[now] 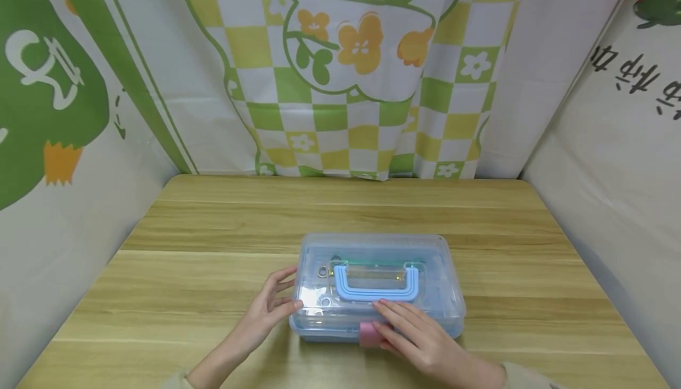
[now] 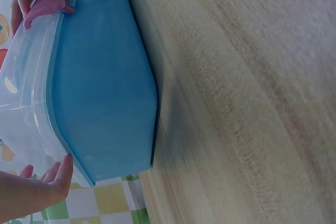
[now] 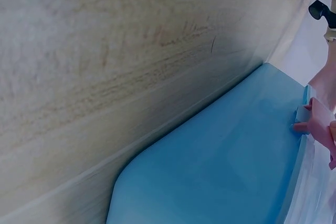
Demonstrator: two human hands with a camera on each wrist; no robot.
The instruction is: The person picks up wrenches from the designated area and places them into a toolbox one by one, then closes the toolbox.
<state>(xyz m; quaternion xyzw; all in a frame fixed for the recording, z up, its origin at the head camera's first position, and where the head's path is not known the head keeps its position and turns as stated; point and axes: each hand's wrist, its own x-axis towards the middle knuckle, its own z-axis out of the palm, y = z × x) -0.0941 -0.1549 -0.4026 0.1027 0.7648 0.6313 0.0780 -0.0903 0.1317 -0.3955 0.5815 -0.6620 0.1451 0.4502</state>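
A storage box with a clear lid point(image 1: 378, 312) and a blue base point(image 2: 105, 77) stands upright on the wooden table. Flat on top lies its light-blue handle point(image 1: 378, 293), and small items show through the lid. At the front, my right hand point(image 1: 425, 342) pinches the pink latch point(image 1: 368, 334), its other fingers extended over the lid's front edge. In the left wrist view the latch point(image 2: 47, 6) angles out from the rim. My left hand point(image 1: 268, 300) rests with loosely spread fingers at the box's left side, thumb touching the front left corner of the lid.
The wooden table point(image 1: 213, 223) extends around the box on every side. Behind it hangs a green and yellow checked curtain point(image 1: 330, 117) with flower prints. Printed white cloths point(image 1: 612, 188) close in the left and right sides.
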